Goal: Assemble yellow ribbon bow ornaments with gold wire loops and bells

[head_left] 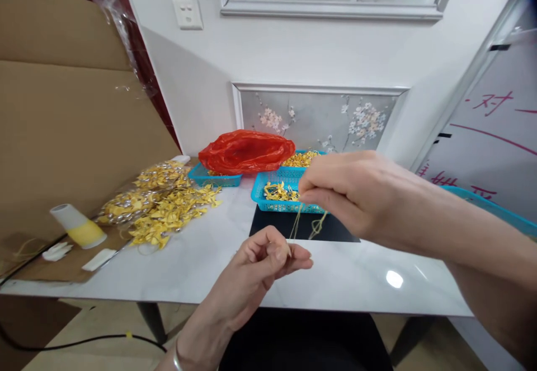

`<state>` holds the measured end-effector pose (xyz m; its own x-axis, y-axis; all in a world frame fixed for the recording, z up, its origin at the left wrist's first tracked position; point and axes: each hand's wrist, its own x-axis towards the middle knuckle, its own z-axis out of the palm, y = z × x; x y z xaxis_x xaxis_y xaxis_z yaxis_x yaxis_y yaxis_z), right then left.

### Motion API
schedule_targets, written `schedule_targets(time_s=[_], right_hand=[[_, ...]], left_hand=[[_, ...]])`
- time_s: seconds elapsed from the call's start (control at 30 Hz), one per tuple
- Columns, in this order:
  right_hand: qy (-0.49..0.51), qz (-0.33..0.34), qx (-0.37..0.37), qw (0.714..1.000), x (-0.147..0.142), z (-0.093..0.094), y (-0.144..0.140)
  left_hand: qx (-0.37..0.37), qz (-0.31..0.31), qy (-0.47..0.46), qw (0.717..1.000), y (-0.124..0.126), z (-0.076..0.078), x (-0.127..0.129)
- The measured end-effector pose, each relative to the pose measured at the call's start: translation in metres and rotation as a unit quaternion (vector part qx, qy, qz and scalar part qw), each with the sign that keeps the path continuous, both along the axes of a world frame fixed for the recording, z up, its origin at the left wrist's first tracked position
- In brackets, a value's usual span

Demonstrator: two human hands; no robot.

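A thin pale yellow-green cord (296, 222) runs between my two hands, above the table. My left hand (268, 256) pinches its lower end between thumb and forefinger, palm turned up. Higher up and to the right, my right hand (342, 192) is closed on the cord's upper part, and a looped, tangled stretch hangs under it. Whatever small piece sits inside my left fingertips is too hidden to make out. Just behind the hands stands a blue plastic basket (259, 193) with yellow and silver trinkets (280, 191), partly covered by my right hand.
A black mat (268, 228) lies beneath the basket on the white table (176, 273). To the left are a heap of yellow ribbon trinkets (168, 214), bagged ones and a yellow-white thread cone (79, 226). A red plastic bag (247, 150) rests on baskets behind.
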<state>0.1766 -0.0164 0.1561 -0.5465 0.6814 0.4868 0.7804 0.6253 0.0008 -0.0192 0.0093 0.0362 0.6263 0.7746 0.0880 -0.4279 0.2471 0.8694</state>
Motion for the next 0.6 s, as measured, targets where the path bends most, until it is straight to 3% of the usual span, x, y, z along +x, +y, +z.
schedule_targets(time_s=[0.23,0.6], right_hand=[[0.021,-0.056,0.020,0.998,0.004,0.019,0.008],[0.047,-0.080,0.078,0.993,0.017,0.023,0.014]], left_hand=[[-0.049,-0.022,-0.008,0.999,0.004,-0.009,0.001],[-0.073,-0.008,0.006,0.997,-0.002,-0.013,-0.001]])
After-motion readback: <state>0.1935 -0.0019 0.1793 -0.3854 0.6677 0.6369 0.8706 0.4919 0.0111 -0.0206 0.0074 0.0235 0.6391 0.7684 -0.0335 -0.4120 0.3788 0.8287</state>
